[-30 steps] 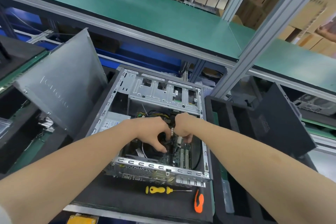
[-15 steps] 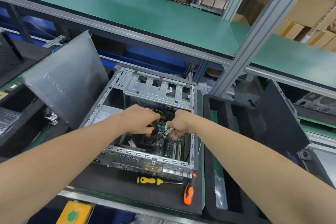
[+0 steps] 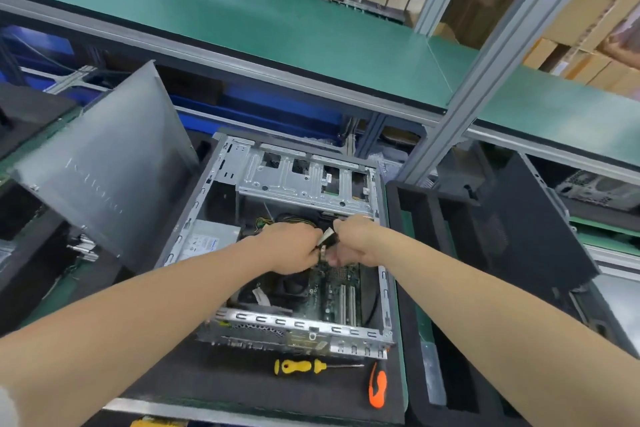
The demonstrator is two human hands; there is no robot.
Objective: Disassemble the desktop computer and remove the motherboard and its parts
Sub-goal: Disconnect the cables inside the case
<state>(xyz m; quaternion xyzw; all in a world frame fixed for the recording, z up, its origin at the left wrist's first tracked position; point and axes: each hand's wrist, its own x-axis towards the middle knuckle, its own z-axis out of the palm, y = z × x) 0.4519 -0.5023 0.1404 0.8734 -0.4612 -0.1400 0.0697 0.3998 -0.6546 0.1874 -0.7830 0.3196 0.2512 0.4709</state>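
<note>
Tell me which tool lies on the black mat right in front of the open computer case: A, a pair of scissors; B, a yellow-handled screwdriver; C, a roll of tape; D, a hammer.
B: a yellow-handled screwdriver lies flat on the black mat just in front of the computer case, with an orange-handled tool to its right.

The case (image 3: 294,180) lies on its side, open face up, bare silver frame with a drive cage at the far end. Inside, the green motherboard (image 3: 332,291) lies flat, white slots near its front edge, black cables (image 3: 294,218) bunched above.
</note>
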